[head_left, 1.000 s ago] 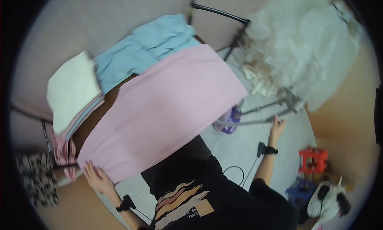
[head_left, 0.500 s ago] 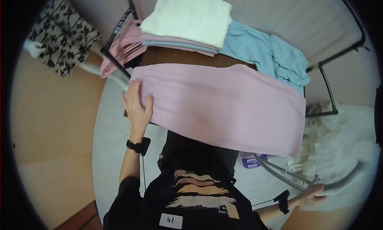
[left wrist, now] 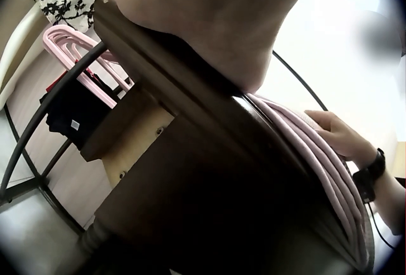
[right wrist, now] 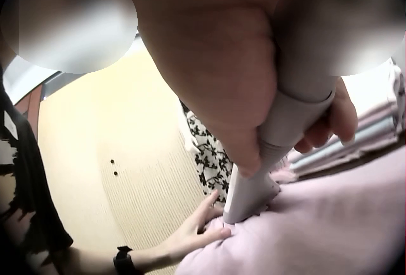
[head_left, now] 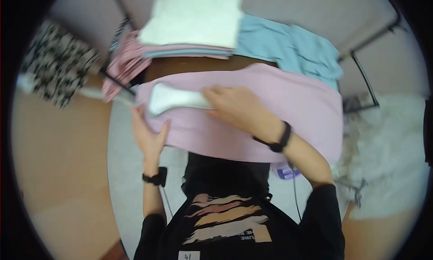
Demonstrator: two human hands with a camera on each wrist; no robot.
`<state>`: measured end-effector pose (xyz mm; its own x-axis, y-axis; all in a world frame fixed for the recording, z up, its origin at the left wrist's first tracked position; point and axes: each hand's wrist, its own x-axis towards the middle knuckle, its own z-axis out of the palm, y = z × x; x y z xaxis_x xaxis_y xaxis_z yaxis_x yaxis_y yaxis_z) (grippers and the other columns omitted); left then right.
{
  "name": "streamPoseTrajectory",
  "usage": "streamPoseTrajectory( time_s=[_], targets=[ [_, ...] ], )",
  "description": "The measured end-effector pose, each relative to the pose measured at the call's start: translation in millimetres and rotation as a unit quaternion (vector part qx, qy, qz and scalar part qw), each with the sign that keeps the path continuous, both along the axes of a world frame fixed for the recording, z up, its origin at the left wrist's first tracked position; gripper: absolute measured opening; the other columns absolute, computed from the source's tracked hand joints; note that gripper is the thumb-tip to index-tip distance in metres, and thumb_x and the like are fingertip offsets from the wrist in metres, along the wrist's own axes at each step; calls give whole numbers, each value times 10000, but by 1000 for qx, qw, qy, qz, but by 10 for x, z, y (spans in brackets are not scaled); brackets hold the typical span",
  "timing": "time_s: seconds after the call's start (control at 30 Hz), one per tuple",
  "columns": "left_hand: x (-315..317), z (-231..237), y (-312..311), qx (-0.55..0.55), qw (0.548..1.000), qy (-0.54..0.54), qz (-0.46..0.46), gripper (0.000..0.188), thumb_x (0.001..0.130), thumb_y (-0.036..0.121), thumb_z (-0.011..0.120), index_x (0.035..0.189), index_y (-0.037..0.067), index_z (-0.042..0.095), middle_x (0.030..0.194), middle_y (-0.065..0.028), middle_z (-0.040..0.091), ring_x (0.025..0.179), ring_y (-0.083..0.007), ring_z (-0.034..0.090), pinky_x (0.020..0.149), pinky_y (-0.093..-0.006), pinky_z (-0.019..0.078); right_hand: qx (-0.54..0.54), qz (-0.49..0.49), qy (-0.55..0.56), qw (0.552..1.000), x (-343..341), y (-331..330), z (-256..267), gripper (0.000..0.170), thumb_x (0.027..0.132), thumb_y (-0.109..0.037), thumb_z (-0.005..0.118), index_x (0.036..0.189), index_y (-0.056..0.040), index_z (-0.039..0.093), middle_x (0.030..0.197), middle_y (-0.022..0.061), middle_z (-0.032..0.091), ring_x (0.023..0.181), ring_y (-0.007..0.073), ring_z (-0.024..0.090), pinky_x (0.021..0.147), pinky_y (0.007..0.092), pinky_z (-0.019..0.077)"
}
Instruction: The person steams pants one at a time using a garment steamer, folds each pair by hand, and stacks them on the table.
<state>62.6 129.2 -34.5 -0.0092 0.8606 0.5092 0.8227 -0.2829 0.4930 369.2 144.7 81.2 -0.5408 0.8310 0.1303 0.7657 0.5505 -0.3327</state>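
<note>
A pink garment (head_left: 225, 133) lies spread over a brown table. My right hand (head_left: 243, 107) grips the handle of a white steamer head (head_left: 173, 99), whose wide end is over the garment's left part. In the right wrist view the fingers curl round the grey handle (right wrist: 279, 122), and the head's end touches the pink cloth (right wrist: 304, 230). My left hand (head_left: 148, 133) rests at the garment's left end, thumb spread from the fingers. The left wrist view shows part of that hand (left wrist: 209, 21) at the dark table edge (left wrist: 190, 103).
Folded clothes topped by a white one (head_left: 194, 18) and a blue garment (head_left: 288, 46) lie behind. Pink hangers (head_left: 126, 64) hang from a black rack at left. A purple-and-white device (head_left: 286, 171) stands on the floor; white ruffled fabric (head_left: 388, 156) hangs at right.
My right hand has come from the far right, where it held the hose side, to over the garment with the steamer head. The left hand stays at the garment's left end.
</note>
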Motion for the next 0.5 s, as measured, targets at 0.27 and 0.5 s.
streamPoseTrajectory(
  time_s=[0.27,0.5],
  targets=[
    [86,91,5,-24,999,43,-17,914,840,238,816,1581,-28,351,1504,-251,517,1397,-409,485,1174,-472,365,-20,-185,19,982,1638,-811,204,457,863,-201,769,1278,-44,660,1113,190,721,947,401,701,833,462,560],
    [75,78,1,-22,998,57,-10,842,861,242,794,1556,-19,396,1520,-238,508,1414,-407,468,1179,-487,355,-30,-497,-59,865,3677,-2340,375,476,836,-170,824,1261,-9,681,1095,246,731,987,429,704,862,429,542]
  ],
)
